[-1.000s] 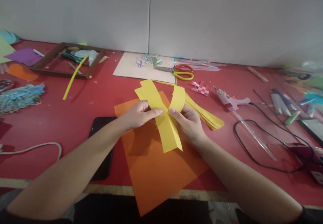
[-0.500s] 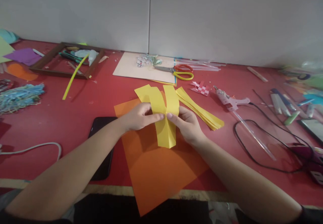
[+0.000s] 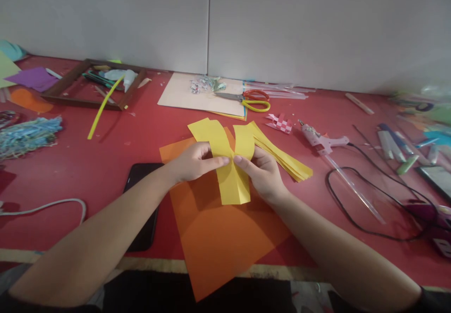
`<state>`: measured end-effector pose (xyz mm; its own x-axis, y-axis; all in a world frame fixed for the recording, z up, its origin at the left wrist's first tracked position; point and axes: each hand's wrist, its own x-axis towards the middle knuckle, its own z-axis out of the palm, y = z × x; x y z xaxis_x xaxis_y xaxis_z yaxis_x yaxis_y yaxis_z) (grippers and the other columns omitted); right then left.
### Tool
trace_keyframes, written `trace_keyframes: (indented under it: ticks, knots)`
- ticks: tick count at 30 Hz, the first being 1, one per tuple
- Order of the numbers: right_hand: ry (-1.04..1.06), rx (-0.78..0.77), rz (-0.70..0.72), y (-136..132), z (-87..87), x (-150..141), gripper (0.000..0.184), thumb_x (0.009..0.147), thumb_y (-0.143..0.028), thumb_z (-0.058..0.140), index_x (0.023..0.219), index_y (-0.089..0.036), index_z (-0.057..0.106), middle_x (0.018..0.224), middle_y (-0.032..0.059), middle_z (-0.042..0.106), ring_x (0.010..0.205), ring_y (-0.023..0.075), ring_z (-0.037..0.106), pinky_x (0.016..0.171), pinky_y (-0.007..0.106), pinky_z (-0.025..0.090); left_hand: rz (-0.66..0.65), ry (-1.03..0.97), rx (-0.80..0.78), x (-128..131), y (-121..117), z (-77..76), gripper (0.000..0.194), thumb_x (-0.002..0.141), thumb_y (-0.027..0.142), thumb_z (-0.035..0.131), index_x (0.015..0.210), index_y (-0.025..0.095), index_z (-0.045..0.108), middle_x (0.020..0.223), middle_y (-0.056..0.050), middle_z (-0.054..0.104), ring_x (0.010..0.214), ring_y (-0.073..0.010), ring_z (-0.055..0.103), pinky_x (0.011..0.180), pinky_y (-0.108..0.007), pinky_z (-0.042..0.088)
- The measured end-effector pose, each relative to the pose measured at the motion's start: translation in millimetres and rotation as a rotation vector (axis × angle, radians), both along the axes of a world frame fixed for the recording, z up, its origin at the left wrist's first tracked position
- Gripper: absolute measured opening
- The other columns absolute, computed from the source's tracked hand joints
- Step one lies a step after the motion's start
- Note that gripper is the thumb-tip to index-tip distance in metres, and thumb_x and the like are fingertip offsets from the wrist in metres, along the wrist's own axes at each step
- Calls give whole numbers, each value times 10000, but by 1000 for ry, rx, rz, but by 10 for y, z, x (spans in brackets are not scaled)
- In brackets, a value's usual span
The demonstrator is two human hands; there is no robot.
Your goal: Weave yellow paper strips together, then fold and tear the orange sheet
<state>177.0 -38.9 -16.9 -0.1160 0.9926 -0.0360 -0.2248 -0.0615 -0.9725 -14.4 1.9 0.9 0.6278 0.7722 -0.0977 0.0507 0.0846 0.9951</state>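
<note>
A strip of yellow paper (image 3: pixel 234 186) is held up between both hands, split at its far end into two arms with a crease down the near part. My left hand (image 3: pixel 197 161) pinches its left half, thumb on top and fingers behind. On the other half, my right hand (image 3: pixel 262 169) grips the same way, its thumb tip close to the left one at the split. Beneath lies a large orange paper sheet (image 3: pixel 225 252). A fan of yellow strips (image 3: pixel 285 155) rests right of the hands, and another yellow piece (image 3: pixel 199 129) shows behind the left hand.
Scissors (image 3: pixel 246 99) lie on a pale board (image 3: pixel 179 94) at the back. On the right are a pink glue gun (image 3: pixel 320 141) with its looped cord and a checkered pink paper fish (image 3: pixel 282 123). A black phone (image 3: pixel 146 238) sits left; a wooden frame (image 3: pixel 65 85) stands farther back.
My right hand has shifted slightly right, and the two arms of the yellow paper have spread wider apart. The near end of the paper looks flatter and broader. My left hand has barely moved.
</note>
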Motion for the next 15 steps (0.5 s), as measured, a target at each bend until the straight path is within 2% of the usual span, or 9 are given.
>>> trace_keyframes:
  ticks: [10,15]
  knots:
    - [-35,21,-31,16,-43,10,255,787,-454,774,956,-267,737,985,37,781,906,243,733,816,405,607,-32,34,-31,17,-13,19,441,830,468,716,1173,191,694,1222,-96,712,1142,-277,651,995,-412,498]
    - [-10,-7,45,10,-39,18,267,792,-450,771,983,-265,745,992,39,781,872,234,737,816,404,606,-19,44,-9,3,1,-17,416,850,464,690,1165,192,699,1197,-95,719,1108,-278,662,953,-402,512]
